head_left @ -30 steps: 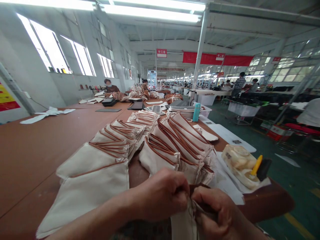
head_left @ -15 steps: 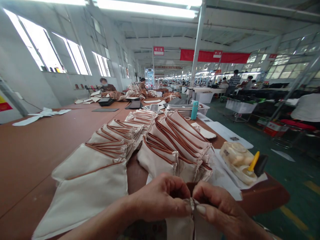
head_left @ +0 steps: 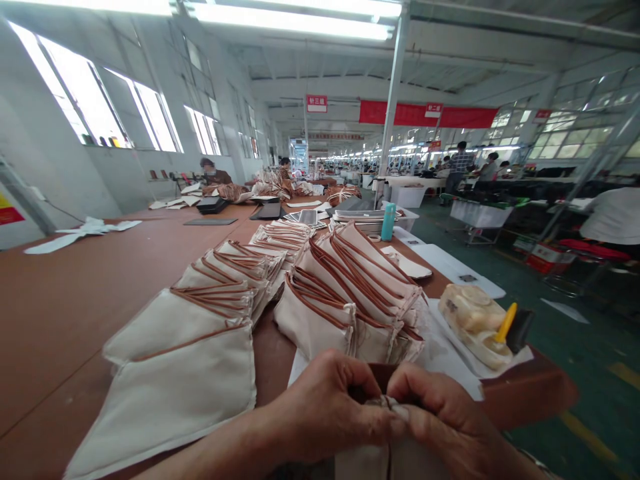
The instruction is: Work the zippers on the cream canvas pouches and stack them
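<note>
At the frame's bottom centre, a cream fabric piece is pinched by its seamed edge between closed thumb and fingers of the left hand and right hand (the edge is apparently being worked), and careful fingertip pressure seems called for next.

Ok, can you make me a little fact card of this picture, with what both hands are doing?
Left hand: pinching a cream sewn piece near its seam
Right hand: pinching the same piece, thumbs close together
Ahead, left: overlapping row of brown-edged cream pieces
Ahead, right: second row, brown-edged too
Far right: yellowish plastic container, with a yellow handle at its near end
Farther back: turquoise bottle
Surface: brown table
</note>
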Demonstrator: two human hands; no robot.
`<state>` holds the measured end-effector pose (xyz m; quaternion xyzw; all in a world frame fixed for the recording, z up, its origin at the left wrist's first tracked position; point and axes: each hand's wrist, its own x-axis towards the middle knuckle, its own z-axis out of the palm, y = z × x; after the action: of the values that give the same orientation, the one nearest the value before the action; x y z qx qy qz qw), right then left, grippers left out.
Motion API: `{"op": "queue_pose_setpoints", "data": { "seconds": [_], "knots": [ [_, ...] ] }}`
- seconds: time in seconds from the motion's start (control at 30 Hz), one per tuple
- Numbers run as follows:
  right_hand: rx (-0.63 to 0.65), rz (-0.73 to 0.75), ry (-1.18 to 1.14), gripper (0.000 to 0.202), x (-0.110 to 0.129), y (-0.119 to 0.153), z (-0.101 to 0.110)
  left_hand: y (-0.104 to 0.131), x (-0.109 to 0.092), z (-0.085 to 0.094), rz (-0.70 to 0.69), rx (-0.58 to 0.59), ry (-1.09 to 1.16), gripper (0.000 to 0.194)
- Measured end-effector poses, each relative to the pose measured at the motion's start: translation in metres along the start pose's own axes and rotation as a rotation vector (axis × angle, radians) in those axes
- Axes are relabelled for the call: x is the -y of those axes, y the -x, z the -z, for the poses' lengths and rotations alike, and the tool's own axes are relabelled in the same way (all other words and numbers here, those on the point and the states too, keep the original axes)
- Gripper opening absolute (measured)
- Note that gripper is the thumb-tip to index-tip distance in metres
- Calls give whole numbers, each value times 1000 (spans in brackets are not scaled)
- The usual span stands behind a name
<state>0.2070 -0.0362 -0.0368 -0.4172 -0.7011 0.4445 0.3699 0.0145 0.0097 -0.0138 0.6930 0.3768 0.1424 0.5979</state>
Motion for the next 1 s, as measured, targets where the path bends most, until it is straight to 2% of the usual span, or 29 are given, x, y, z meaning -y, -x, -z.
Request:
{"op": "queue_pose_setpoints", "data": {
  "seconds": [0.13,0.37,0.5,0.67,0.77,0.87,1.0],
  "knots": [
    [15,-26,-53,21,1,-1,1,-1,2,3,-1,7,-17,36],
    [34,-94,-161,25,-11,4,1,-4,9,4,19,4,58,22],
    [10,-119,-210,26,-13,1,-2,-2,5,0,-35,10,-16,17],
    [-35,-116,-130,19,-17,-3,-8,0,5,-4,-92,-57,-174,18],
    [-60,-19,-75,10,-22,-2,-9,0,6,-1,-68,0,-149,15],
    [-64,183,17,6,-22,2,-6,1,6,4,-28,68,-25,13],
    [-95,415,231,13,-10,7,-2,2,11,3,12,30,266,28]
  ]
}}
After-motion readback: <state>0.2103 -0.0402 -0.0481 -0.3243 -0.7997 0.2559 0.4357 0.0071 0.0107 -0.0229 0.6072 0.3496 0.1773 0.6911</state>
